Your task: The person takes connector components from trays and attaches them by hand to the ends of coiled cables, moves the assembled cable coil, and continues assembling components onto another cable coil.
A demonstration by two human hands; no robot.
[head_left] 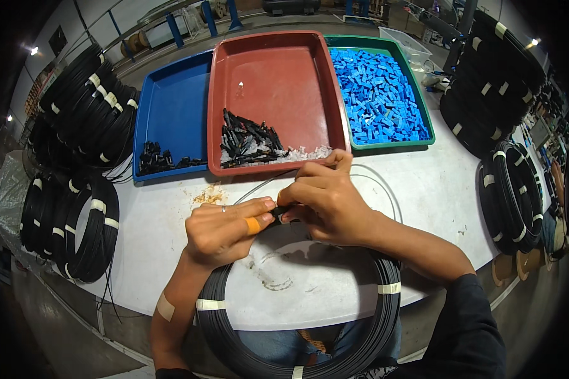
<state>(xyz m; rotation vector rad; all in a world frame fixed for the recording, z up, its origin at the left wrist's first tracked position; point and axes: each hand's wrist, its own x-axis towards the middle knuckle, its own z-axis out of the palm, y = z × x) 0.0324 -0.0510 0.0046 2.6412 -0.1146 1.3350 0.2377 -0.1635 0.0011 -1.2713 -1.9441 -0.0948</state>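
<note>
Coiled black cable [382,316] bound with pale tape overhangs the near edge of a white bench [436,196], below a worker's two hands, in the head camera's view. The left hand [220,230], a finger wrapped in orange, and the right hand [327,201] meet above the coil's far side, fingertips of both pinched on a small black part [279,213] (mostly hidden by the fingers). Just beyond stands a red tray [284,76] holding dark pieces [246,136] and whitish bits [310,153]. It is flanked by a blue tray [177,101] at left, with black pieces [155,158], and a green tray [392,146] at right, spread with bright blue pieces [379,101]. More black coils [85,120] are stacked at both sides.
</note>
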